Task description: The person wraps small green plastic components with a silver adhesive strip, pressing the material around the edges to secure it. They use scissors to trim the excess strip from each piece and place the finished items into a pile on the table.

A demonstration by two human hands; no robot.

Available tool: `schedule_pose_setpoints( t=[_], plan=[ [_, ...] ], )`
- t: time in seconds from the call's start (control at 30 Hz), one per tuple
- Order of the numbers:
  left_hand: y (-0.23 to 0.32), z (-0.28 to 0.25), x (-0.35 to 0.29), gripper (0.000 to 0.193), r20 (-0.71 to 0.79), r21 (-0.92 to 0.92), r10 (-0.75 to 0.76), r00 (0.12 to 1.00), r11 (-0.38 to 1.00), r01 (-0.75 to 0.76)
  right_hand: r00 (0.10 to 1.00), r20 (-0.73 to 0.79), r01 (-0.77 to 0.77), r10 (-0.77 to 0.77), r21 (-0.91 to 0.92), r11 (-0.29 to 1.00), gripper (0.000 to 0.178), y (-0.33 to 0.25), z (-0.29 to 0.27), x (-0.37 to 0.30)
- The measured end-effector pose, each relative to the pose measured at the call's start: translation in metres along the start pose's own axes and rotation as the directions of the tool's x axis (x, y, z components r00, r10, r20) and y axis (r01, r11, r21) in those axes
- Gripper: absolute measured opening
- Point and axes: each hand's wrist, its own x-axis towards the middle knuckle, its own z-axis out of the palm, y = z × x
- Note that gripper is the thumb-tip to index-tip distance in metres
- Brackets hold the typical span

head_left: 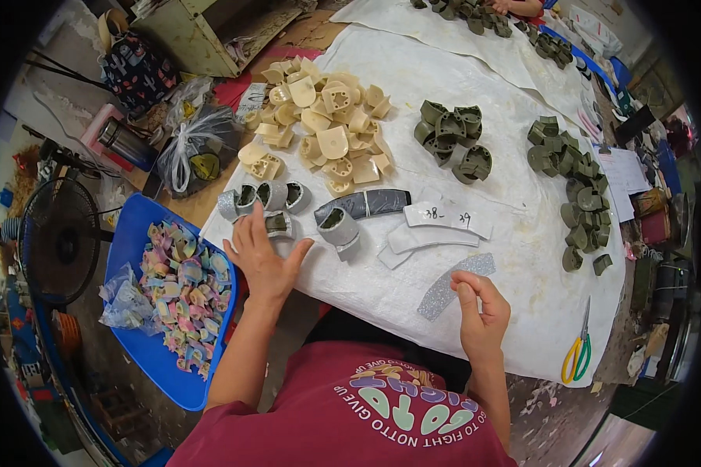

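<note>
My left hand (263, 257) is open with its fingers spread, the fingertips at a group of shoe-heel pieces wrapped in silver glitter (272, 194). Another wrapped heel piece (337, 228) stands to the right of that hand. My right hand (484, 313) is closed, thumb against forefinger, at a curved silver glitter strip (442, 294). Between the hands lie a dark bundle of curved strips (362, 204) tied with a band and several white curved strips (432, 241), one with handwriting.
Cream heel pieces (331, 117) are piled at the far left, with dark green ones (450, 128) in clusters further right. A blue basket (125, 311) of multicoloured pieces stands beside the table. Scissors (577, 354) lie near the right edge. Another person's hand (502, 6) shows at the far end.
</note>
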Motion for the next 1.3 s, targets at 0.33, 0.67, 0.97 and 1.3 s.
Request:
schedule_pose_setpoints(
  t=[0.33, 0.67, 0.97, 1.3],
  plan=[
    [-0.001, -0.006, -0.002, 0.084, -0.272, -0.188, 0.255, 0.928, 0.931, -0.311, 1.0, 0.016, 0.019, -0.019, 0.017, 1.0, 0.016, -0.005, 0.01, -0.004],
    [0.13, -0.007, -0.014, 0.096, -0.141, -0.809, 0.595, 0.791, 0.391, -0.438, 0.96, 0.266, 0.035, -0.083, 0.179, 0.983, 0.067, -0.027, 0.019, 0.016],
    [0.15, -0.01, 0.003, 0.091, 0.028, -0.889, 0.757, 0.653, 0.318, -0.33, 0.906, 0.422, -0.13, -0.032, 0.35, 0.928, 0.061, -0.019, -0.019, 0.025],
    [0.148, 0.003, -0.008, 0.086, 0.419, -0.567, 0.731, 0.539, -0.253, 0.784, 0.988, -0.002, 0.15, -0.152, 0.171, 0.974, 0.055, -0.01, -0.012, 0.02]
  ],
)
